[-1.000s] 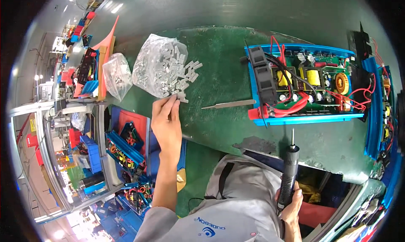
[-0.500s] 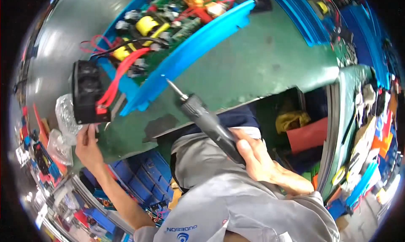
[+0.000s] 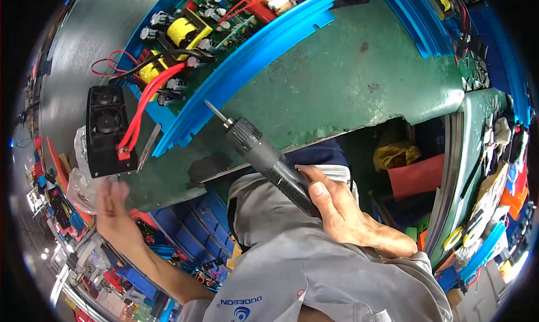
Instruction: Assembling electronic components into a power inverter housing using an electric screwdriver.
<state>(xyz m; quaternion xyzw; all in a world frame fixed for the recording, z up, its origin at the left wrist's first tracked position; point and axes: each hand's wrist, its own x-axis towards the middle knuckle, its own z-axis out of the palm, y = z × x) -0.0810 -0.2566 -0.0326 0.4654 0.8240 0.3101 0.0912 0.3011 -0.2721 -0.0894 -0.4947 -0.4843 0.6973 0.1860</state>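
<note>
Head view: our right hand [image 3: 343,216] wraps round black screwdriver [image 3: 268,162], fingers closed on handle, bit pointing up-left across blue case [image 3: 252,64]; contact unclear. Our left hand [image 3: 115,212], blurred, just below black fan panel [image 3: 106,145]; how far fingers open, what they hold, we cannot tell. Panel sits left of case, red wires [image 3: 147,97] running into case. Tweezers [image 3: 149,147] between panel and case.

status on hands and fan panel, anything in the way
Right hand gripping black electric screwdriver. Left hand blurred, near black fan panel. Tweezers lie between panel and blue housing.
</note>
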